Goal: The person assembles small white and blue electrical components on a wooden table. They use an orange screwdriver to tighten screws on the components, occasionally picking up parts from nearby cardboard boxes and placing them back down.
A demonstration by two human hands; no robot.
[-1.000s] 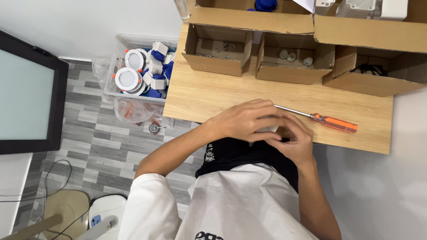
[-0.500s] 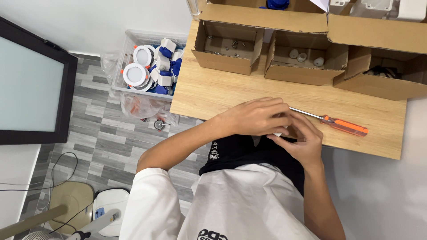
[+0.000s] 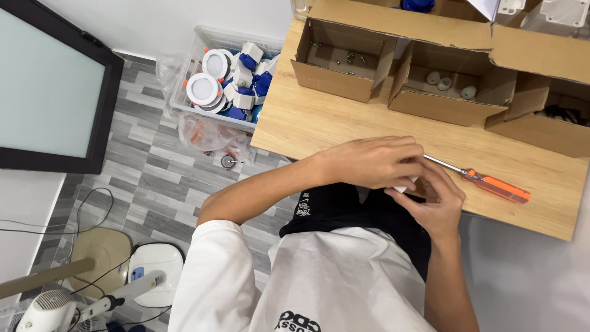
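My left hand [image 3: 369,161] and my right hand [image 3: 433,200] are cupped together at the near edge of the wooden table [image 3: 319,123], over my lap. Between the fingers a small white part [image 3: 404,186] shows; most of it is hidden. Just right of my hands an orange-handled screwdriver [image 3: 485,182] lies on the table, its shaft pointing toward my fingers.
Three open cardboard boxes stand at the back of the table: one with screws [image 3: 341,58], one with small white pieces [image 3: 448,86], one with dark parts [image 3: 553,120]. On the floor to the left sit a clear bin of white and blue lamp parts [image 3: 227,77], a framed panel [image 3: 49,92], a fan and cables.
My hands stay together at the table edge with only slight finger movement. The view has shifted a little, so the table and boxes sit lower and further right in the picture.
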